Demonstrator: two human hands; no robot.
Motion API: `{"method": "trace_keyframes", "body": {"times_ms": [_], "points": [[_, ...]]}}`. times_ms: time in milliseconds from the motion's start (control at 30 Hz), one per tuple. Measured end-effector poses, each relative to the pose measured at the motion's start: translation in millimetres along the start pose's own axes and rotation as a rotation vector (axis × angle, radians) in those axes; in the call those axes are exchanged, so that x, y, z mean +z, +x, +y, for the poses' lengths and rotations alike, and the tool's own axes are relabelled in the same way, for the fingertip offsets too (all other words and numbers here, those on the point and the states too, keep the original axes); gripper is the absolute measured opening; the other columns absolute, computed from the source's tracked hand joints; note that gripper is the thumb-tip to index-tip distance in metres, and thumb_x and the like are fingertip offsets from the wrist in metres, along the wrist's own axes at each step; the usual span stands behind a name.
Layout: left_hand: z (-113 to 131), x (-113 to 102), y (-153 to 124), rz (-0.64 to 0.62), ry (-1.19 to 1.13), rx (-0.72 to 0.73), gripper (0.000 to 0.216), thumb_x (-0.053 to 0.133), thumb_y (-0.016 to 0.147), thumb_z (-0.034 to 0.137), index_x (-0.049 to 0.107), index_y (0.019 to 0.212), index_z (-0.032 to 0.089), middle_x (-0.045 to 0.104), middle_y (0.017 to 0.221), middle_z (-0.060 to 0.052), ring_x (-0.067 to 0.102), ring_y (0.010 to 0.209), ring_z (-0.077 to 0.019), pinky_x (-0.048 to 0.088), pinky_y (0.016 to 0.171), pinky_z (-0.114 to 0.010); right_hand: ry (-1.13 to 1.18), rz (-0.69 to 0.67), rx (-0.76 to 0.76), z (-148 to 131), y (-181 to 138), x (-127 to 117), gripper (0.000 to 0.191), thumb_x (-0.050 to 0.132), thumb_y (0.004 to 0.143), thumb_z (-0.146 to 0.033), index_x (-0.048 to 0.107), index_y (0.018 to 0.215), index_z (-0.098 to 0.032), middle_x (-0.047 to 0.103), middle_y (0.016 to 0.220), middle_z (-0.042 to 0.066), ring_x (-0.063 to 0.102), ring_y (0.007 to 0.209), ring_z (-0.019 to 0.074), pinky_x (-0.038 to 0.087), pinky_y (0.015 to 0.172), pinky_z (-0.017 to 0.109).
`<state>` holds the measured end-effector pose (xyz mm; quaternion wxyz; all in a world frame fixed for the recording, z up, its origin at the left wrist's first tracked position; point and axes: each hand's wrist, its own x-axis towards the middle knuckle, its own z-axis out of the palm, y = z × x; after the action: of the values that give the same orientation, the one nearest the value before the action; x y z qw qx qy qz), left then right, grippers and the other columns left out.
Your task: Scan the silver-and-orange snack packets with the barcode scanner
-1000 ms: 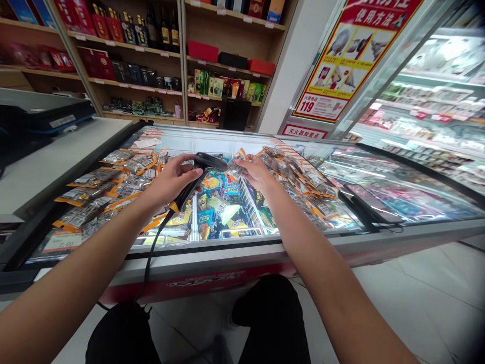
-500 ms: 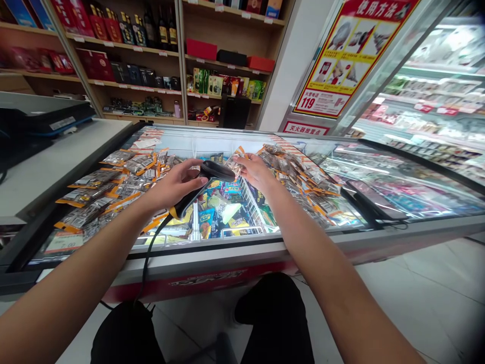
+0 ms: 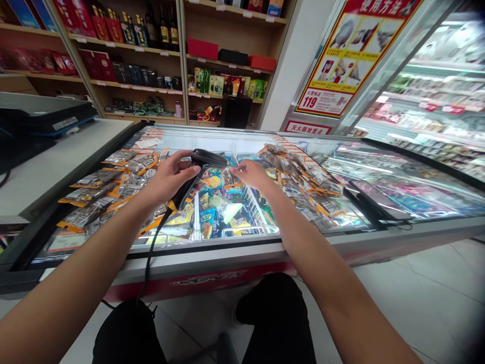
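A left hand (image 3: pixel 170 177) grips a black handheld scanner (image 3: pixel 209 158) around its handle, its head pointing toward the right hand (image 3: pixel 253 174). The right hand's fingertips pinch a small clear packet (image 3: pixel 229 178) just beyond the scanner's head. Orange-edged packets lie in a pile (image 3: pixel 129 184) left of the left hand and a second heap (image 3: pixel 303 177) right of the right hand. Below both hands, colourful bags (image 3: pixel 223 210) fill a chest freezer (image 3: pixel 227 255).

Packet (image 3: pixel 228 177) blurred, edge apparently hidden behind right hand (image 3: pixel 254 175).
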<state>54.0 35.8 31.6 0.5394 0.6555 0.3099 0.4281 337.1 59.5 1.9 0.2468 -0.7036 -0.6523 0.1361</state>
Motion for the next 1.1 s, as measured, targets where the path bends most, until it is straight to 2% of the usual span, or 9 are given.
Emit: {"method": "trace_keyframes", "body": {"times_ms": [200, 400, 500, 567, 633, 700, 800, 933, 1100], "points": [[-1.0, -0.5, 0.3, -0.001, 0.025, 0.007, 0.056, 0.079, 0.080, 0.047, 0.057, 0.124, 0.021, 0.073, 0.094, -0.004, 0.071, 0.061, -0.0176, 0.060, 0.057, -0.031, 0.132, -0.306, -0.283, -26.4, -21.6, 2.6, 0.029, 0.071, 0.091, -0.054, 0.077, 0.095, -0.026, 0.078, 0.097, 0.008, 0.071, 0.082, 0.0263, 0.052, 0.073, 0.039], [-6.0, -4.6, 1.9, -0.024, 0.043, 0.030, 0.057, 0.077, 0.083, 0.048, 0.056, 0.129, 0.022, 0.073, 0.092, -0.004, 0.072, 0.065, -0.0191, 0.061, 0.061, -0.032, 0.296, -0.498, -0.320, -36.0, -25.6, 0.9, 0.036, 0.075, 0.088, -0.052, 0.078, 0.115, -0.029, 0.080, 0.100, 0.006, 0.074, 0.090, 0.0267, 0.056, 0.080, 0.040], [-5.5, -6.3, 1.3, -0.006, 0.047, 0.023, 0.057, 0.077, 0.083, 0.048, 0.057, 0.129, 0.022, 0.072, 0.092, -0.003, 0.073, 0.068, -0.0200, 0.061, 0.062, -0.032, 0.211, -0.238, -0.285, -13.8, -11.5, -9.8, 0.029, 0.070, 0.093, -0.047, 0.079, 0.110, -0.026, 0.078, 0.113, 0.009, 0.072, 0.102, 0.0308, 0.055, 0.089, 0.045], [-4.7, -6.7, 0.8, 0.005, 0.040, 0.021, 0.057, 0.078, 0.082, 0.048, 0.057, 0.128, 0.022, 0.071, 0.091, -0.002, 0.073, 0.068, -0.0201, 0.061, 0.062, -0.032, -0.029, 0.123, -0.108, 7.7, -1.1, -19.8, 0.033, 0.068, 0.094, -0.043, 0.077, 0.116, -0.020, 0.073, 0.125, 0.017, 0.065, 0.121, 0.0389, 0.048, 0.102, 0.053], [-3.8, -6.7, 0.4, 0.008, 0.038, 0.019, 0.058, 0.079, 0.082, 0.049, 0.057, 0.128, 0.023, 0.071, 0.091, -0.002, 0.073, 0.067, -0.0200, 0.061, 0.061, -0.032, -0.287, 0.283, 0.144, 28.3, 6.6, -29.5, 0.050, 0.071, 0.092, -0.043, 0.069, 0.130, -0.011, 0.062, 0.140, 0.028, 0.051, 0.137, 0.0472, 0.038, 0.110, 0.061], [-3.0, -6.3, 0.1, 0.008, 0.045, 0.013, 0.059, 0.079, 0.081, 0.050, 0.057, 0.129, 0.023, 0.072, 0.092, -0.003, 0.073, 0.066, -0.0198, 0.062, 0.061, -0.033, -0.425, 0.227, 0.322, 42.5, 10.7, -36.3, 0.066, 0.071, 0.092, -0.048, 0.061, 0.141, -0.005, 0.055, 0.147, 0.033, 0.044, 0.144, 0.0492, 0.032, 0.114, 0.061], [-2.5, -6.2, 0.0, 0.007, 0.059, 0.004, 0.060, 0.078, 0.081, 0.049, 0.057, 0.131, 0.022, 0.072, 0.092, -0.003, 0.073, 0.067, -0.0200, 0.062, 0.062, -0.033, -0.481, 0.083, 0.346, 46.3, 10.6, -37.6, 0.071, 0.068, 0.094, -0.052, 0.058, 0.145, -0.005, 0.056, 0.147, 0.032, 0.048, 0.143, 0.0461, 0.032, 0.116, 0.057], [-4.8, -7.6, 0.9, -0.004, 0.059, 0.016, 0.061, 0.078, 0.082, 0.050, 0.056, 0.132, 0.021, 0.072, 0.093, -0.004, 0.073, 0.068, -0.0201, 0.062, 0.063, -0.034, -0.471, -0.010, 0.128, 28.4, 3.1, -26.8, 0.054, 0.060, 0.099, -0.046, 0.062, 0.142, -0.015, 0.063, 0.144, 0.023, 0.057, 0.135, 0.0433, 0.038, 0.112, 0.058], [-7.7, -8.5, 1.6, -0.012, 0.060, 0.029, 0.061, 0.077, 0.084, 0.050, 0.056, 0.133, 0.022, 0.072, 0.097, -0.005, 0.073, 0.068, -0.0203, 0.062, 0.062, -0.034, -0.297, -0.045, -0.217, 10.4, -2.9, -14.4, 0.041, 0.055, 0.102, -0.030, 0.064, 0.140, -0.018, 0.067, 0.142, 0.014, 0.061, 0.131, 0.0323, 0.046, 0.108, 0.040]]}}
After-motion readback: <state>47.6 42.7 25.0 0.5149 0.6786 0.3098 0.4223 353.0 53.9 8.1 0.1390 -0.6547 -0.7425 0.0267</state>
